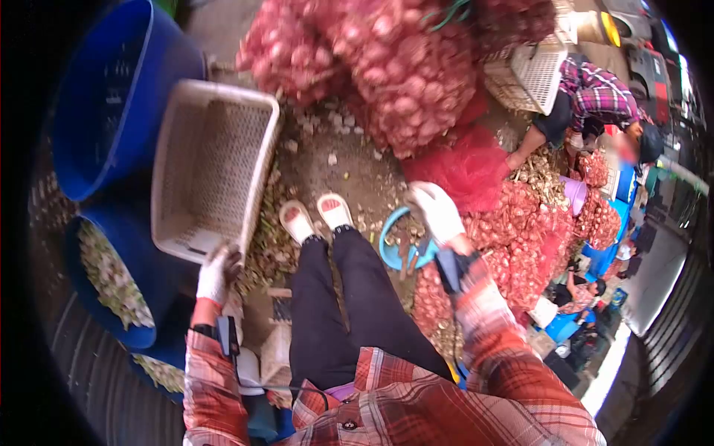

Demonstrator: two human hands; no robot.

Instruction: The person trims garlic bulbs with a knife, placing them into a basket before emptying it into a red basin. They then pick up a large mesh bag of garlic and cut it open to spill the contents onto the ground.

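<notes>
My left hand (217, 273), in a white glove with dirty fingers, is closed on the near rim of a whitish plastic crate (216, 160). The crate has slatted walls and a bare inside, apart from a pale patch near my hand. My right hand (435, 212), also in a white glove, hangs just above a light-blue basin (387, 241) with slim brown-handled tools in it. Its back faces me, and its fingers are blurred and partly hidden. Red mesh netting (468, 167) lies just beyond that hand.
Big net sacks of garlic (401, 67) stand ahead, with more garlic sacks (513, 238) at right. Blue tubs (111, 97) line the left, one holding garlic scraps (111, 275). Peelings litter the floor around my feet. A person (602, 97) crouches at right beside another crate (528, 74).
</notes>
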